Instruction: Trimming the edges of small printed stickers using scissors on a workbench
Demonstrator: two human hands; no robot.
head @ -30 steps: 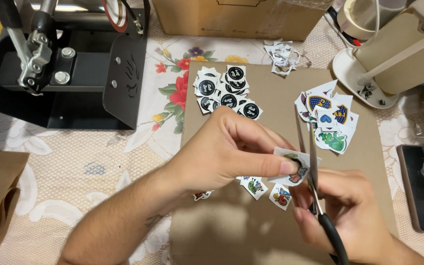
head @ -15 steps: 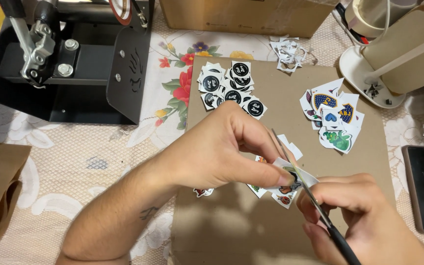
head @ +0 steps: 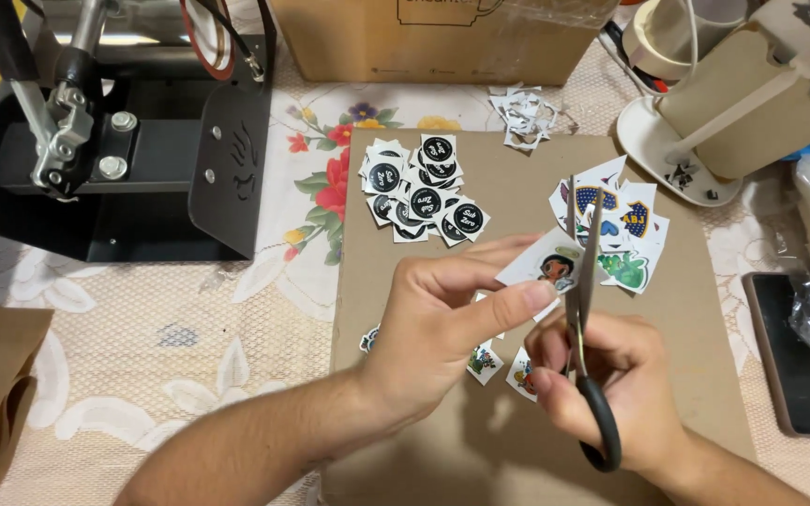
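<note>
Scissors (head: 581, 281) swung upright since earlier frame, blades parted at frame centre. Right hand (head: 611, 394) grips handles, fingers curled. Left hand (head: 442, 323) pinches sticker cutout (head: 550, 267) against blades, above cardboard sheet (head: 517, 450).

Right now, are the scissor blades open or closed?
Open, slightly. The scissors in the right hand show two blade tips spread in a narrow V above the paper cutout pinched by the left hand.

Glossy paper sticker (head: 551, 266), metal scissors (head: 581, 281), matt cardboard sheet (head: 517, 169), floral cloth (head: 189, 319)
</note>
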